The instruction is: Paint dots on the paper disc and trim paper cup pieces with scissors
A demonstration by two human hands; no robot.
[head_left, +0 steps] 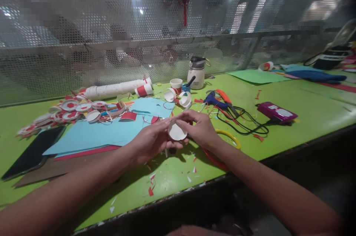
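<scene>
A small round white piece, which looks like the cut-off base of a paper cup (177,131), sits between my two hands above the table's front part. My left hand (151,138) cups it from the left and below, fingers curled under it. From the right, my right hand (198,126) grips its upper rim, thumb pressed on the edge. Just behind lie cut white cup pieces (185,99). Close to my right wrist, scissors with a yellow handle loop (232,138) and a red one rest on the green table (178,184), partly hidden by my forearm.
Light blue paper sheets (94,136), a black phone or tablet (35,150) and a heap of red-and-white cup rings (71,105) lie left. Behind stand a white roll (116,88) and a bottle (197,73). A blue glue gun (215,100), cables and a purple box (277,112) are right.
</scene>
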